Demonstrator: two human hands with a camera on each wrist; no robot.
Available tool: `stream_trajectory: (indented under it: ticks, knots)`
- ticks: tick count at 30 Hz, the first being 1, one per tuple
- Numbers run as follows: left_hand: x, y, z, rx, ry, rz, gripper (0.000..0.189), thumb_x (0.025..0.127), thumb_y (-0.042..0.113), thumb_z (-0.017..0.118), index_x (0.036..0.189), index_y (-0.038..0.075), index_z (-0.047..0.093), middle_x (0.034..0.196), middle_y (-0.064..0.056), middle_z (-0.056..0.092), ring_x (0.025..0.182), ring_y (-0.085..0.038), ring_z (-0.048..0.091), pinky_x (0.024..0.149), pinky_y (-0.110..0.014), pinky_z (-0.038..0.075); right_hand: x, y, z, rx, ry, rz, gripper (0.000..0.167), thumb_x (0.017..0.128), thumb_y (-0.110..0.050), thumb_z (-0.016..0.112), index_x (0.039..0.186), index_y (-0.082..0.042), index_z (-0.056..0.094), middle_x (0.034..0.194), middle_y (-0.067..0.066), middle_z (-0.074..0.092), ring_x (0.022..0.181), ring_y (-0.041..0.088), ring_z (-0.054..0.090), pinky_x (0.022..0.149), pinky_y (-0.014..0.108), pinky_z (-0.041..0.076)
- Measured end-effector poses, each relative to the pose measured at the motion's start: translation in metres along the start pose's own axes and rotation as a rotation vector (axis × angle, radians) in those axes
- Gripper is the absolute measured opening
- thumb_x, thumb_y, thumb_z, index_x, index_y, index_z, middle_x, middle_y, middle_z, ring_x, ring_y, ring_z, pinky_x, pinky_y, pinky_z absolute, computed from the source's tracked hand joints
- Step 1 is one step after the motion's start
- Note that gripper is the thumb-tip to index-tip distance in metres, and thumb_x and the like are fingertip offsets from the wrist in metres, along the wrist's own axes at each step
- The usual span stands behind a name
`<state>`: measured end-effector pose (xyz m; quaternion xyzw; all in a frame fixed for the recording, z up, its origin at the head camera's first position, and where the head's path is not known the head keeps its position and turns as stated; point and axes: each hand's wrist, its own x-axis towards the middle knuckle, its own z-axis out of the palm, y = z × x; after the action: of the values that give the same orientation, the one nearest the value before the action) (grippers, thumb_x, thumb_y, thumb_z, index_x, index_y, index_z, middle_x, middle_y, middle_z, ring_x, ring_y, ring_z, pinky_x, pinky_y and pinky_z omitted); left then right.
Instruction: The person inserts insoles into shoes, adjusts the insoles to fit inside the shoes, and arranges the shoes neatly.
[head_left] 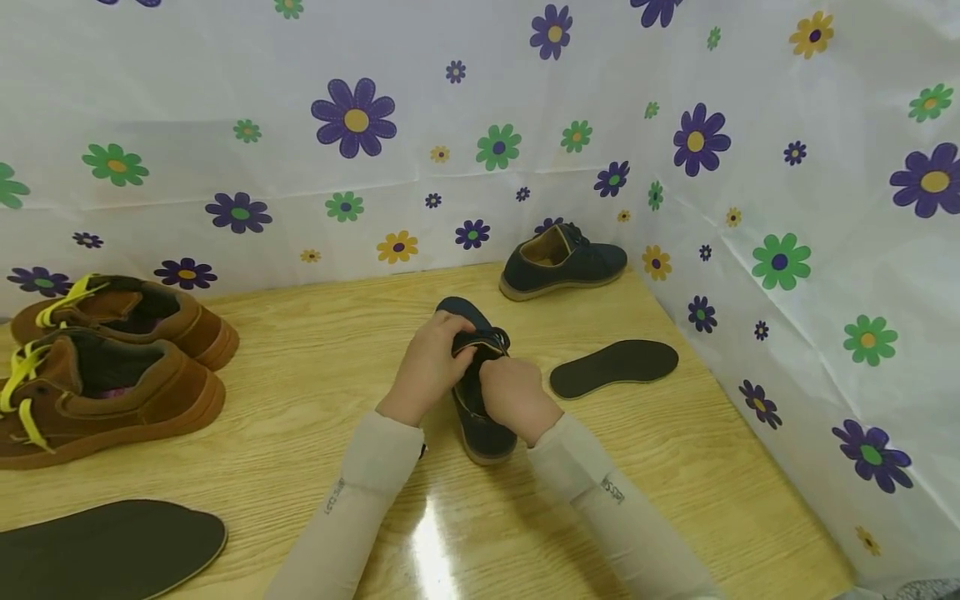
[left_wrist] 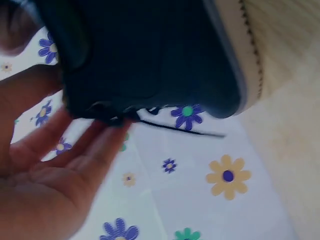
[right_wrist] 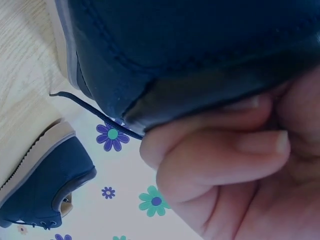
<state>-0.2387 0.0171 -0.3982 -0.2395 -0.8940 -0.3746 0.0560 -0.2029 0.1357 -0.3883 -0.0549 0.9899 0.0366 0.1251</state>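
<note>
Evidently, the dark blue shoe [head_left: 487, 437] sits between both grips with its toe away and its heel toward me, over the middle of the surface [head_left: 322, 333], which puts its mouth within easy reach from either side; whether the sole rests or hangs just above, I can't tell. My left grip [head_left: 427, 367] is clamped on the front of the collar, thumb at the opening and fingers outside by the loose lace [left_wrist: 175, 129], which I judge steadies the shoe and holds the mouth wide. My right grip [head_left: 517, 396] is curled at the opposite rim, some fingers folded against it; what the rest do inside is hidden, so I can't tell if they are clamped on anything. A dark insole [head_left: 615, 367] lies flat to my right, probably for a short reach, and the matching shoe [head_left: 555, 275] stands beyond, near the flowered sheet [head_left: 420, 100]. Leftward, brown shoes [head_left: 157, 400] stand side by side with another insole [head_left: 112, 550] nearer me, likely set well apart so the pairs don't mix.
</note>
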Motion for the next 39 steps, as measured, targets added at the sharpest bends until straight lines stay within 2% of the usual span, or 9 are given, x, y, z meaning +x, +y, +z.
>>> stream_trajectory:
  ticks: [8, 14, 17, 20, 23, 26, 28, 34, 39]
  knots:
    - [-0.007, 0.013, -0.015, 0.027, -0.089, -0.213, 0.045, 0.092, 0.011, 0.064, 0.129, -0.01, 0.049, 0.123, -0.029, 0.054, 0.109, -0.04, 0.057, 0.09, -0.046, 0.049, 0.005, 0.001, 0.008, 0.012, 0.005, 0.011, 0.011, 0.093, -0.013, 0.062, 0.095, -0.006, 0.069, 0.085, 0.011, 0.067, 0.075, 0.024, 0.066, 0.061, 0.038, 0.055]
    - [-0.007, 0.014, -0.02, 0.049, -0.208, -0.336, 0.051, 0.094, 0.014, 0.06, 0.132, -0.015, 0.041, 0.124, -0.032, 0.055, 0.109, -0.041, 0.059, 0.088, -0.046, 0.05, 0.006, 0.005, 0.006, 0.069, -0.028, -0.009, 0.006, 0.09, -0.008, 0.064, 0.091, -0.006, 0.069, 0.085, 0.01, 0.067, 0.075, 0.023, 0.065, 0.062, 0.037, 0.054]
    - [-0.006, 0.013, -0.019, 0.048, -0.236, -0.352, 0.046, 0.094, 0.012, 0.059, 0.128, -0.016, 0.043, 0.116, -0.032, 0.059, 0.096, -0.039, 0.064, 0.078, -0.043, 0.053, -0.003, 0.008, -0.001, 0.184, -0.03, -0.018, 0.008, 0.088, -0.003, 0.065, 0.093, -0.004, 0.07, 0.09, 0.01, 0.068, 0.082, 0.024, 0.066, 0.069, 0.036, 0.055]
    - [-0.006, 0.011, -0.017, 0.042, -0.228, -0.345, 0.04, 0.094, 0.01, 0.058, 0.122, -0.016, 0.047, 0.106, -0.03, 0.062, 0.081, -0.033, 0.064, 0.066, -0.038, 0.051, -0.013, 0.013, -0.003, 0.337, 0.03, -0.021, 0.016, 0.087, 0.002, 0.064, 0.1, -0.002, 0.072, 0.097, 0.011, 0.069, 0.088, 0.026, 0.066, 0.073, 0.036, 0.055]
    - [-0.006, 0.01, -0.016, 0.047, -0.215, -0.328, 0.037, 0.093, 0.009, 0.058, 0.119, -0.015, 0.048, 0.099, -0.027, 0.063, 0.072, -0.028, 0.062, 0.059, -0.035, 0.048, -0.023, 0.02, -0.003, 0.498, 0.166, 0.0, 0.019, 0.088, 0.005, 0.06, 0.102, 0.0, 0.072, 0.099, 0.014, 0.07, 0.086, 0.027, 0.066, 0.069, 0.035, 0.055]
    - [-0.006, 0.01, -0.016, 0.048, -0.209, -0.314, 0.036, 0.093, 0.009, 0.057, 0.118, -0.015, 0.048, 0.093, -0.024, 0.063, 0.067, -0.026, 0.06, 0.057, -0.033, 0.047, -0.028, 0.027, -0.002, 0.582, 0.31, 0.052, 0.013, 0.089, 0.001, 0.06, 0.098, 0.003, 0.071, 0.09, 0.014, 0.067, 0.073, 0.024, 0.063, 0.061, 0.033, 0.052]
    - [-0.006, 0.01, -0.017, 0.043, -0.208, -0.312, 0.036, 0.093, 0.009, 0.057, 0.119, -0.015, 0.047, 0.09, -0.022, 0.063, 0.065, -0.025, 0.059, 0.055, -0.033, 0.046, -0.029, 0.032, -0.002, 0.611, 0.356, 0.087, 0.013, 0.088, -0.002, 0.064, 0.097, 0.005, 0.069, 0.083, 0.014, 0.066, 0.064, 0.022, 0.06, 0.057, 0.032, 0.05]
    - [-0.006, 0.011, -0.017, 0.033, -0.212, -0.315, 0.041, 0.093, 0.009, 0.057, 0.124, -0.015, 0.045, 0.091, -0.021, 0.063, 0.063, -0.023, 0.058, 0.055, -0.032, 0.046, -0.024, 0.039, 0.003, 0.66, 0.295, 0.138, 0.023, 0.088, -0.012, 0.068, 0.102, 0.006, 0.07, 0.09, 0.016, 0.07, 0.07, 0.023, 0.066, 0.061, 0.034, 0.054]
    - [-0.005, 0.011, -0.016, 0.022, -0.214, -0.316, 0.046, 0.094, 0.01, 0.057, 0.13, -0.014, 0.043, 0.099, -0.023, 0.063, 0.064, -0.022, 0.058, 0.055, -0.03, 0.045, -0.022, 0.042, 0.007, 0.676, 0.333, 0.136, 0.015, 0.088, -0.011, 0.068, 0.092, 0.002, 0.074, 0.088, 0.014, 0.071, 0.066, 0.02, 0.065, 0.057, 0.03, 0.052]
